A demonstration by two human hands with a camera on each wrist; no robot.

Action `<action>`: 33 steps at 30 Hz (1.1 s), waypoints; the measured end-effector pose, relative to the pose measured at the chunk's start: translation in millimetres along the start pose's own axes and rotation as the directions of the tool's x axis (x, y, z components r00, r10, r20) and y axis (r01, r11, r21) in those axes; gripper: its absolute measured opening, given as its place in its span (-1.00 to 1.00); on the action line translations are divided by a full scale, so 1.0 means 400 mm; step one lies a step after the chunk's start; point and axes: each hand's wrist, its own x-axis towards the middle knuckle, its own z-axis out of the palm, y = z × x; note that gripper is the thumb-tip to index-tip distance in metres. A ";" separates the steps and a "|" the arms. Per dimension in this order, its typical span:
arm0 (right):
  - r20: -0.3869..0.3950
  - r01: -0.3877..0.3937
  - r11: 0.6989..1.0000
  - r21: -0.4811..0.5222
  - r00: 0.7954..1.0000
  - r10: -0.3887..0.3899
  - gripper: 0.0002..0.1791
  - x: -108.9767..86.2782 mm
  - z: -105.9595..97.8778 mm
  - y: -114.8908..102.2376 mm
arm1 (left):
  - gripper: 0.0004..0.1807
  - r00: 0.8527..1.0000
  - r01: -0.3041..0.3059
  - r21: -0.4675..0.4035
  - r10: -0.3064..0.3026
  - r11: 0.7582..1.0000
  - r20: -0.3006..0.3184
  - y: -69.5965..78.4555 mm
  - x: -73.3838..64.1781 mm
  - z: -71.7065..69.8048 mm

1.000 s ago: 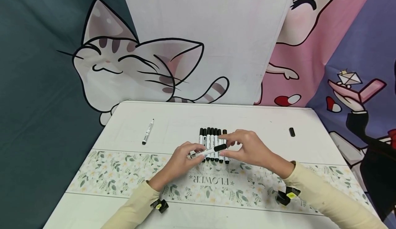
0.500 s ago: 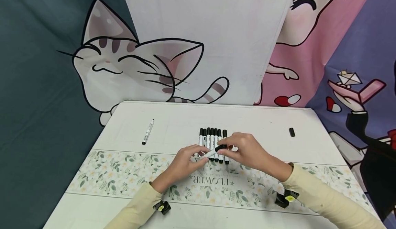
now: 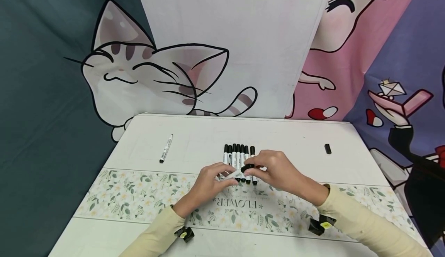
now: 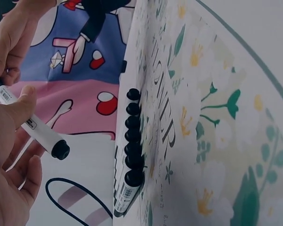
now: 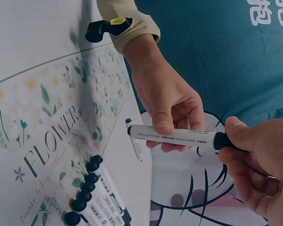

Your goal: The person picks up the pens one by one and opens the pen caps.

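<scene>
Above the row of markers, both hands hold one white marker with a black cap. My left hand pinches its white barrel between thumb and fingers, as the right wrist view shows. At the other end, my right hand grips the black cap with thumb and curled fingers. The cap sits against the barrel with no gap that I can see. Beneath the hands several capped markers lie side by side on the table, their lower parts partly hidden by the hands.
A marker without its cap lies alone on the left of the table. A loose black cap lies far right. A flower-printed band crosses the table. Cartoon-printed cloths hang behind.
My right hand has moved from beside the cap to a grip on it. The marker has tilted slightly, and my left hand has shifted a little to the right.
</scene>
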 end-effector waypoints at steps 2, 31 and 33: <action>-0.010 0.021 1.000 0.004 1.000 -0.021 -0.74 -0.001 0.001 0.001 | -0.64 1.000 -0.009 -0.015 0.009 1.000 -0.001 -0.001 -0.001 0.001; -0.083 -0.002 0.999 0.037 0.997 0.005 -0.71 -0.024 -0.017 0.015 | -0.67 0.998 0.057 -0.032 -0.056 0.998 0.042 -0.010 -0.009 -0.019; -0.103 -0.017 0.999 0.036 0.994 0.021 -0.71 -0.028 -0.019 0.018 | -0.68 0.997 0.074 -0.025 -0.073 0.997 0.034 -0.013 -0.010 -0.026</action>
